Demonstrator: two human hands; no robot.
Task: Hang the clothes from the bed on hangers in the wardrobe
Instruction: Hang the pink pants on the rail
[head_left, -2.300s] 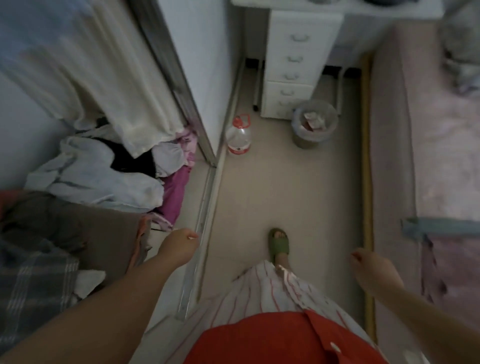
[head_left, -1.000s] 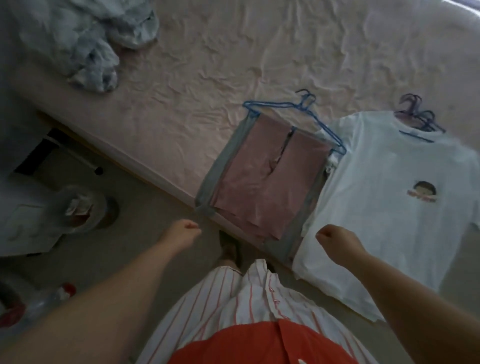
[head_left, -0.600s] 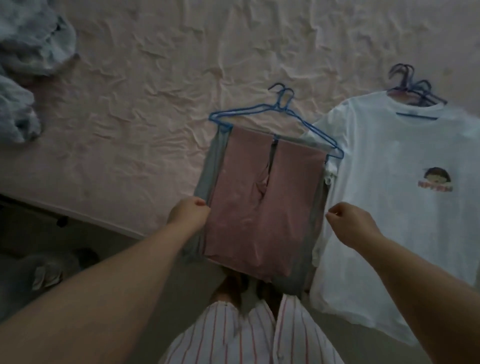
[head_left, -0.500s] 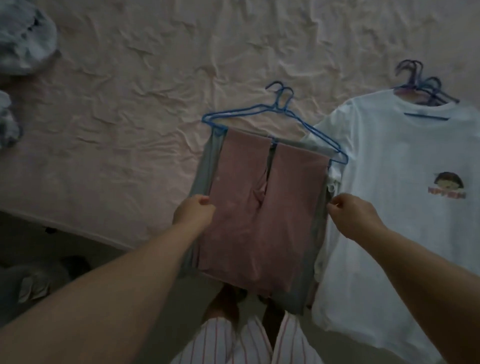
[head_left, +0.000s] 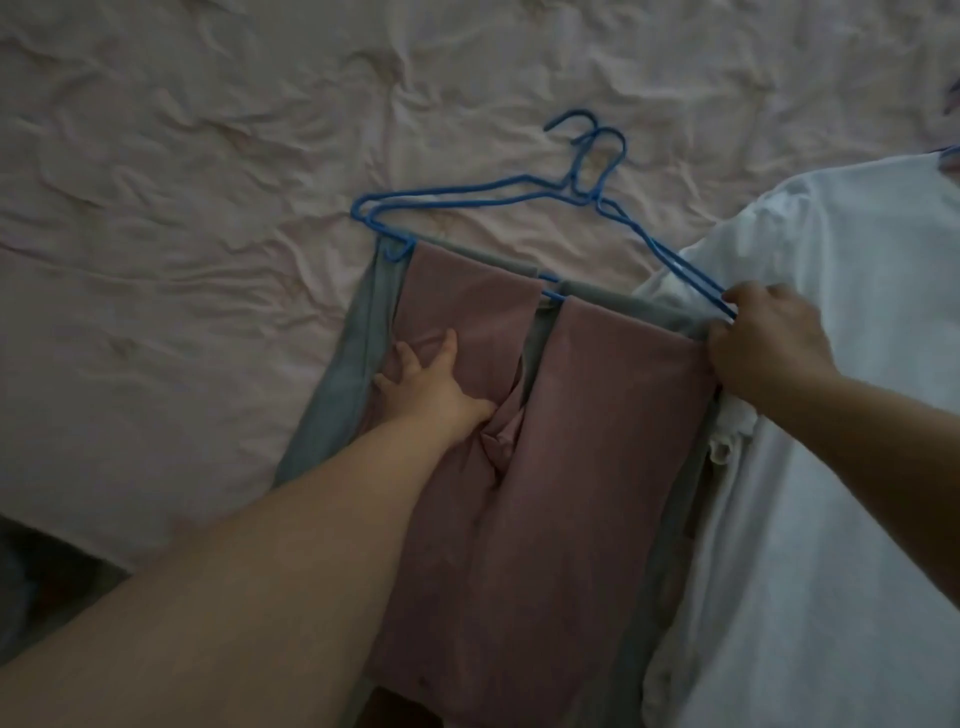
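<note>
Pants (head_left: 561, 457) of soft pink cloth with grey side bands lie folded over the bar of two thin blue wire hangers (head_left: 498, 192) on the wrinkled pink bed (head_left: 182, 208), legs running toward the near edge. The hanger bar crosses left to right, hooks pointing far. The right hand (head_left: 763, 343) pinches the hangers' right corner, nearest the hooks. The left hand (head_left: 431, 384) rests on the left leg, fingers spread. A white T-shirt (head_left: 831, 415) lies just right.
</note>
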